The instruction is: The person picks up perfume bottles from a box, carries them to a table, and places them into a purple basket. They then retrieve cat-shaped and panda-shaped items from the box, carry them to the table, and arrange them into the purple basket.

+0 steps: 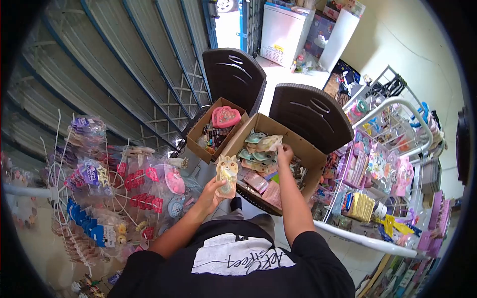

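Note:
My left hand [211,194] grips a cat-shaped card pack [227,171], cream and tan with pointed ears and a drawn face. It is held upright in front of the large cardboard box [308,185]; what is fixed on its lower half is too small to make out. Over that box my right hand [284,156] is closed, its fingertips on the edge of a cream animal-shaped pack [268,144]. Several similar packs in pale green and cream lie just left of those fingers. Below them in the box are pink flat packages [256,182].
A smaller cardboard box [198,150] with a pink heart-shaped case [226,117] sits to the left. Two dark brown chairs [313,114] stand behind. A wire rack of hanging packets [104,184] is at left, a white-railed shelf [367,232] at right.

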Available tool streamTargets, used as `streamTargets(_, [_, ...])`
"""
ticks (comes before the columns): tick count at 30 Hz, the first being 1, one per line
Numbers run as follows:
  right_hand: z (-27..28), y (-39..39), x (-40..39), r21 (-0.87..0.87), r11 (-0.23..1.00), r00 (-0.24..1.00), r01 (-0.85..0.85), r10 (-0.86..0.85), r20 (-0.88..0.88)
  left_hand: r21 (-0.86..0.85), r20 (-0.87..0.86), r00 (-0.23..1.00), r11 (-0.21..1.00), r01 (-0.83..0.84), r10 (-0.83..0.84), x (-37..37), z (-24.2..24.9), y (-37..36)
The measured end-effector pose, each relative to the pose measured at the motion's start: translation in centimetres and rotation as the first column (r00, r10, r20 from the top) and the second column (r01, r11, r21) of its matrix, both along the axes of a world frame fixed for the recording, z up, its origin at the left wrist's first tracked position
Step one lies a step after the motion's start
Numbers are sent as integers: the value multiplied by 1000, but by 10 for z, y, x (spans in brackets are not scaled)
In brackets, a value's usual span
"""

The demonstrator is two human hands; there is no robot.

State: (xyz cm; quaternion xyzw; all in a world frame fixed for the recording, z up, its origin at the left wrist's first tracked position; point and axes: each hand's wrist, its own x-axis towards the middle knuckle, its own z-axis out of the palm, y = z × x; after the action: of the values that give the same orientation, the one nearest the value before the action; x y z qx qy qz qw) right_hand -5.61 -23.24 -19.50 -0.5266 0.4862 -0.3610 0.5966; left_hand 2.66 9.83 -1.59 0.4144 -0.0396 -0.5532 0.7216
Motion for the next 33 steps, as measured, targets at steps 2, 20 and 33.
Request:
streamTargets(2, [55,21,-5,-101,995,992,11,2,124,24,-77,994,996,-81,83,0,4,-8])
streamTargets(20, [258,224,-287,54,995,971,-81,67,230,62,347,428,476,877,-834,-150,44,-24])
streamTargets(33, [274,347,-648,-26,856,852,516,-510,120,50,243,-50,-39,998,-969,-513,32,-80])
